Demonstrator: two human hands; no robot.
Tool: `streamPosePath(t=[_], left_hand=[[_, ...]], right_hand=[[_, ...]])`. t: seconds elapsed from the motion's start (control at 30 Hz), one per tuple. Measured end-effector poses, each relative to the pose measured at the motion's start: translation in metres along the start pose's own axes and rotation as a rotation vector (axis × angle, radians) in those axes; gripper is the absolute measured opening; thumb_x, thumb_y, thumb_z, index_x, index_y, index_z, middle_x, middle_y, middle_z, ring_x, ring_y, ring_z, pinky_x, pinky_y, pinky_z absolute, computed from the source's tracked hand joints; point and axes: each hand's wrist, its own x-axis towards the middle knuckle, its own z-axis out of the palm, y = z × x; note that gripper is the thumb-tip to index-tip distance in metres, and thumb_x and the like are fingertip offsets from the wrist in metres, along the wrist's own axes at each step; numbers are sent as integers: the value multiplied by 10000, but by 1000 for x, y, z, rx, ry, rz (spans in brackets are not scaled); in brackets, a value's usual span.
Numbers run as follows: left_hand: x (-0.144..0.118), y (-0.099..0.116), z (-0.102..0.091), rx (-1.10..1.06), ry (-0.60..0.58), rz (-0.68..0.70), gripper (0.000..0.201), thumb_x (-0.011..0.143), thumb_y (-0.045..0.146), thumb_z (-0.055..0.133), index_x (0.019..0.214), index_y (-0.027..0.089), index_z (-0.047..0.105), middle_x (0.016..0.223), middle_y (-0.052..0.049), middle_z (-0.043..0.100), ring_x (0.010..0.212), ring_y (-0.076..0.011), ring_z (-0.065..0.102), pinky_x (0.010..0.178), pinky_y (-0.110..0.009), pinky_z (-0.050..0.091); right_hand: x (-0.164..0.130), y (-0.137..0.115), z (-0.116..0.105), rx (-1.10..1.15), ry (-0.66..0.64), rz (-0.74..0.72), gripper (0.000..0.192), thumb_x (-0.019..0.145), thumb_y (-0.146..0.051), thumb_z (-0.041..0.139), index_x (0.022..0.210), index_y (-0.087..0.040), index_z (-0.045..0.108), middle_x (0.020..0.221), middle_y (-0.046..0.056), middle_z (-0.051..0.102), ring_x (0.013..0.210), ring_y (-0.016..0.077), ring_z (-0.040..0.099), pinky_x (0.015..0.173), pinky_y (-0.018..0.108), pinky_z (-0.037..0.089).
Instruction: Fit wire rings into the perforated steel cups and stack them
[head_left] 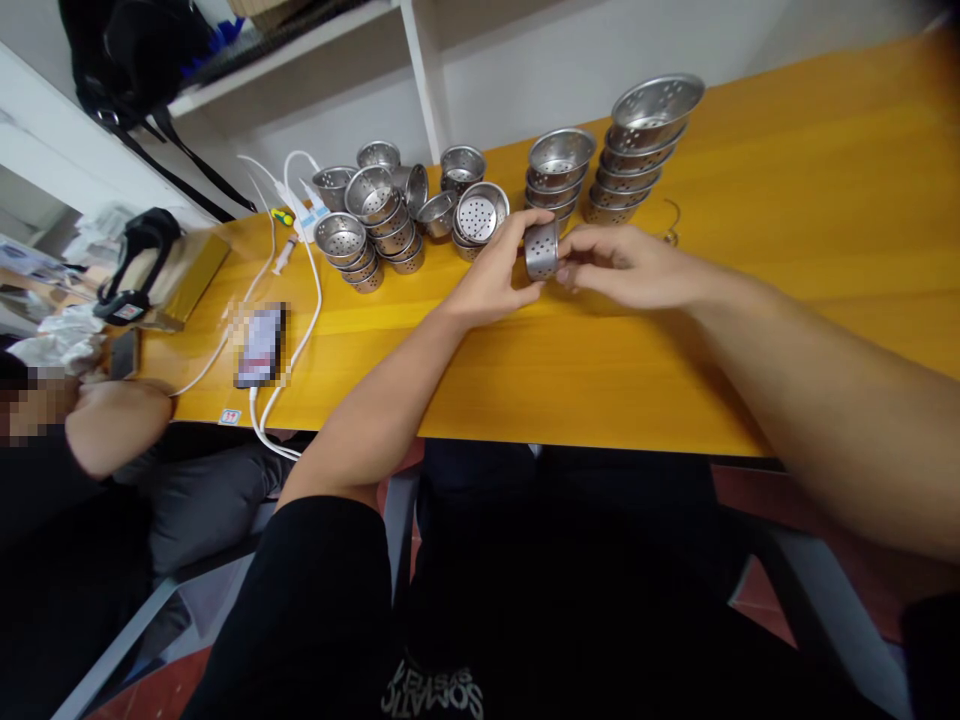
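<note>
Between my two hands is a small perforated metal cup (541, 251), tipped on its side above the table. My left hand (495, 270) is closed around its left side, thumb below and fingers above. The fingers of my right hand (619, 262) are bent against the cup's right edge, pinching there. Right behind stand a stack of perforated cups (561, 165) and, farther right, a taller stack (641, 140). To the left of my hands, a cup with its holed bottom showing (481, 215) leans on others.
Several more cups (375, 205) are grouped at the back left. A phone (261, 345) with white cables lies on the yellow table (600, 380). A syringe (285, 255) and a power strip (309, 222) lie behind it. Another person's arm (120, 420) rests at the left.
</note>
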Motion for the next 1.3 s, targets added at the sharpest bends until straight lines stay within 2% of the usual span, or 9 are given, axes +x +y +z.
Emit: streamPosePath(t=[0.13, 0.27, 0.47, 0.6, 0.83, 1.0, 1.17, 1.3], left_hand=[[1, -2, -3, 3, -9, -3, 701, 946, 277, 665, 1564, 249, 336, 1575, -148, 495, 1553, -323, 535, 1332, -525, 472], [2, -4, -6, 35, -25, 5, 699, 915, 209, 649, 1552, 237, 361, 1558, -157, 504, 1551, -344, 532, 1341, -557, 447], [2, 3, -5, -12, -37, 24, 733, 878, 117, 580, 1563, 233, 344, 1565, -145, 496, 1562, -303, 516, 1348, -520, 451], [4, 9, -9, 13, -57, 30, 724, 852, 103, 588, 1530, 249, 378, 1540, -138, 529, 1527, -308, 547, 1307, -527, 494], [7, 18, -15, 44, -92, 67, 725, 794, 61, 576, 1479, 250, 430, 1475, -130, 580, 1436, -273, 584, 1271, -489, 510], [8, 21, -14, 43, -121, 60, 687, 812, 53, 537, 1474, 222, 459, 1479, -146, 580, 1432, -294, 598, 1263, -506, 515], [9, 22, -12, 14, -145, 16, 671, 844, 130, 592, 1490, 238, 446, 1525, -148, 564, 1454, -285, 575, 1290, -462, 481], [8, 19, -11, 20, -121, 23, 686, 820, 82, 564, 1475, 238, 434, 1492, -146, 561, 1438, -281, 575, 1281, -494, 494]], right_hand=[[1, 0, -4, 60, 29, 43, 528, 885, -852, 728, 980, -333, 725, 935, 47, 750, 912, 309, 702, 959, 569, 592], [2, -3, -7, 137, 66, 96, 629, 825, -905, 774, 924, -290, 690, 923, 69, 744, 897, 276, 676, 938, 515, 577], [1, -5, -9, 270, 113, 170, 661, 685, -863, 925, 889, -261, 743, 937, 51, 772, 877, 216, 640, 867, 408, 542], [-1, -4, -10, 262, 144, 219, 622, 611, -786, 1005, 852, -256, 786, 909, 53, 782, 831, 208, 612, 805, 408, 532], [-6, -6, -16, 148, 68, 161, 500, 739, -782, 926, 848, -319, 770, 888, 32, 774, 864, 276, 676, 859, 538, 580], [-9, -9, -20, 95, 61, 110, 520, 755, -779, 918, 861, -289, 780, 867, 43, 759, 801, 240, 631, 805, 475, 551], [-8, -12, -23, 170, 41, 115, 511, 704, -696, 984, 827, -237, 798, 810, 36, 761, 733, 180, 586, 721, 381, 521], [-7, -12, -23, 137, 57, 122, 519, 692, -712, 982, 825, -240, 811, 803, 40, 762, 716, 172, 572, 690, 364, 494]])
